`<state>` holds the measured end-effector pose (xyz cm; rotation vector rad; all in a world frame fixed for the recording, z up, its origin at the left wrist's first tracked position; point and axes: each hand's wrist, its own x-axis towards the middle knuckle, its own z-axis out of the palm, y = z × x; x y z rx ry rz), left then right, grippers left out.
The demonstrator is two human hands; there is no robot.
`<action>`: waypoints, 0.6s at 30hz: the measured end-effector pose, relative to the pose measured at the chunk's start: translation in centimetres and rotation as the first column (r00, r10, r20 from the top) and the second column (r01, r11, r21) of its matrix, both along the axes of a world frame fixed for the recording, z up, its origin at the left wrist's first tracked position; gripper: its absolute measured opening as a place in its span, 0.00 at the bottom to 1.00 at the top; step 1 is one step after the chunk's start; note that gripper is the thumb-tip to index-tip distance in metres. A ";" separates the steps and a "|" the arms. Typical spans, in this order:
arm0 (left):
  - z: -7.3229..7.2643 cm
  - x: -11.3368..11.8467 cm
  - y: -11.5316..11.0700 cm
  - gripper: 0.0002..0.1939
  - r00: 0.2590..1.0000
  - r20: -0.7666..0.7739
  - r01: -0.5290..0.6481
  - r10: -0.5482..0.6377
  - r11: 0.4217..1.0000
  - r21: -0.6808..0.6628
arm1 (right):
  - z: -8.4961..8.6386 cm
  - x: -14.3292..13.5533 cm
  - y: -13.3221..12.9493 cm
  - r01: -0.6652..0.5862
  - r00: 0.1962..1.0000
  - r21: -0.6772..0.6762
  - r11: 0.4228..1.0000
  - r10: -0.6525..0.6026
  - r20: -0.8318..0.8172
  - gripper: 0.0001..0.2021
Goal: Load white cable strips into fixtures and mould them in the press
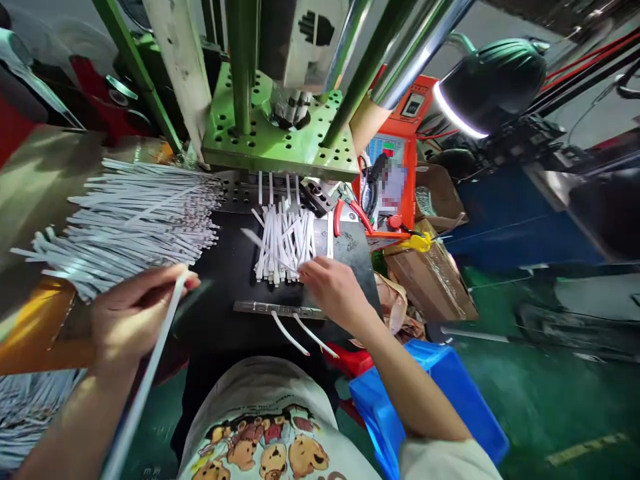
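Observation:
In the head view my left hand [133, 310] is closed on a long white flat cable [163, 327], which hangs down toward the lower left. Beside that hand lies a large pile of similar white cables [140, 213] with small dark or metal ends. My right hand [333, 287] pinches one end of another white cable [267, 250], slanting up to the left over a smaller bundle [285, 233] on the black work surface [215, 313]. Just in front of the bundle, a narrow metal fixture [255, 307] holds two white cables [290, 333] that stick out toward me.
A green press plate [230, 143] on posts stands behind the bundle. Red-handled pliers [353, 213] lie at its right, near an orange control box [410, 160]. A lit lamp [490, 87] hangs at upper right; a blue bin [430, 393] sits lower right, below cardboard boxes [435, 280].

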<state>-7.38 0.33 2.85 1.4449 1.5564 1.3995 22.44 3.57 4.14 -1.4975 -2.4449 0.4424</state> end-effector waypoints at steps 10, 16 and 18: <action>-3.3 6.2 -1.0 0.05 0.750 -0.507 0.565 -0.424 0.809 0.160 | -4.7 2.1 -7.5 0.009 0.940 0.138 0.990 0.038 -0.338 0.08; -2.9 5.7 -0.6 0.06 0.634 -0.638 0.623 -0.437 0.777 0.086 | -4.5 2.6 -6.6 -0.103 0.947 0.182 0.978 0.152 -0.282 0.11; -2.9 5.8 -0.7 0.06 0.615 -0.677 0.631 -0.404 0.767 0.115 | -5.1 2.5 -6.7 -0.092 0.943 0.179 0.980 0.143 -0.301 0.10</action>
